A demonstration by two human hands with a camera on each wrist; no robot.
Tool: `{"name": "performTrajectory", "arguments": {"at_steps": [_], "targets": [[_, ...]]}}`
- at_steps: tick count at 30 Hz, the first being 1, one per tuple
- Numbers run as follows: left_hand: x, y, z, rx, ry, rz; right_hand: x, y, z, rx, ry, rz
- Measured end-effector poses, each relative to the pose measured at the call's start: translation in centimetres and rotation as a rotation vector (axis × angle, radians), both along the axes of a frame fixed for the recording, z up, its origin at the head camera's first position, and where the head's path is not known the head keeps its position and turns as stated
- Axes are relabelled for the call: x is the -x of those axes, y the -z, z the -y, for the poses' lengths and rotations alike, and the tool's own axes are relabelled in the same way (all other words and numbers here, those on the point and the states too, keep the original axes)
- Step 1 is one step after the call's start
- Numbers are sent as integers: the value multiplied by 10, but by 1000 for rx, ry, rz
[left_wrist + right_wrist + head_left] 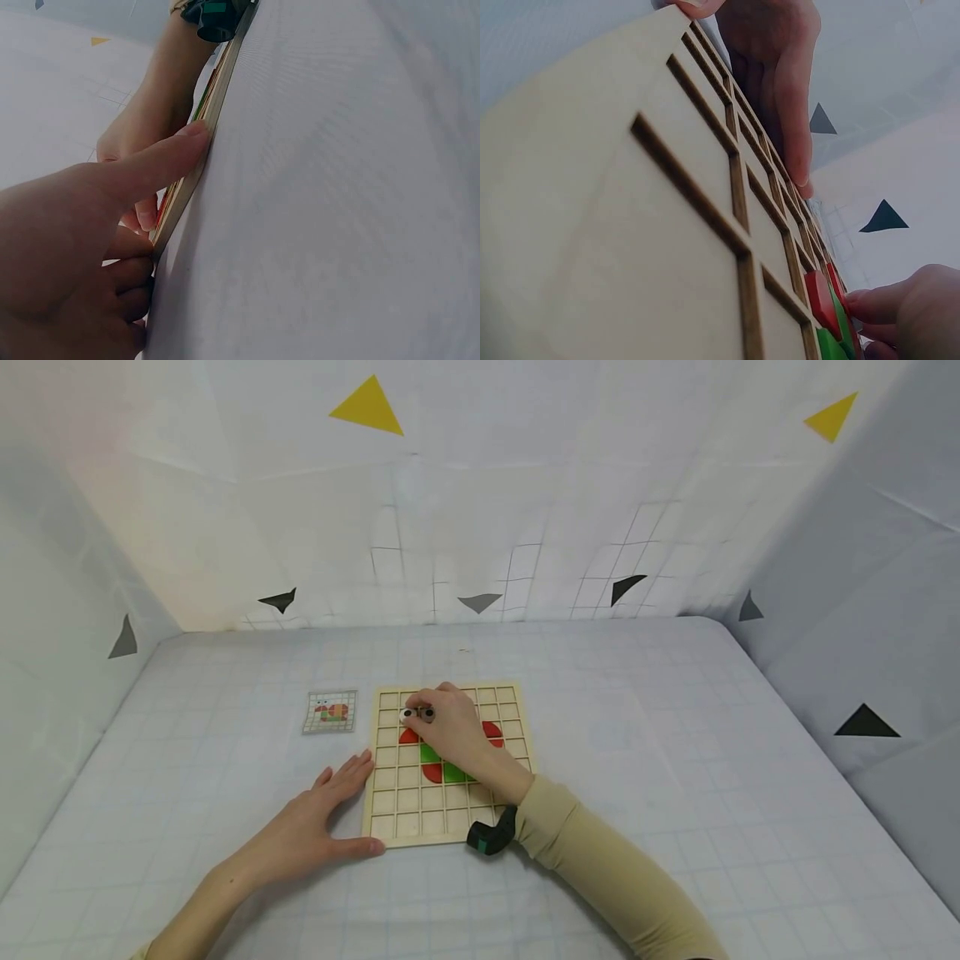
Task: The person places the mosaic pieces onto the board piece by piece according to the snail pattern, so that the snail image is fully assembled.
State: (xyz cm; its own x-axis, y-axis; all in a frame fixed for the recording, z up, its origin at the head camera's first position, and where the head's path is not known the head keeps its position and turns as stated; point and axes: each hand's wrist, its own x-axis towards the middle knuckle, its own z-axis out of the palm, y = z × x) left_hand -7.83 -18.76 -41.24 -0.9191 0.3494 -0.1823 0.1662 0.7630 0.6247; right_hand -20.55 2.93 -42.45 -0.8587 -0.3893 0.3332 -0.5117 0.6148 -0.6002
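A wooden grid board (408, 822) lies on the table with red and green tiles in several cells. My right hand (453, 731) is over its upper part, thumb and index finger pinching a white tile with a black dot (407, 714). Beside it, under the fingers, shows a brown tile with a dark dot (427, 714). A red quarter-round tile (408, 737) and a green tile (453, 772) lie just below; the hand hides some cells. My left hand (315, 822) rests on the table, fingers extended, fingertips and thumb touching the board's left side and lower-left corner.
Left of the board lies a small picture card (330, 712) with a colored figure on a grid. A black wrist device (491, 835) hangs below my right sleeve, over the board's lower-right edge. A white cloth wall (480, 485) with yellow and dark triangles stands behind.
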Motion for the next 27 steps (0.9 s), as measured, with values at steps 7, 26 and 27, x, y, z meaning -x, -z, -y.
{"name": "performTrajectory", "arguments": {"at_steps": [7,26,27], "targets": [[1,-1,1,3,-3,6,2,1,1,8,-2,1],[0,0,-1,20,-39,39,-31,-20,-95,267,52,237],[0,0,-2,21,-39,38,-35,-18,-105,288,62,245]]}}
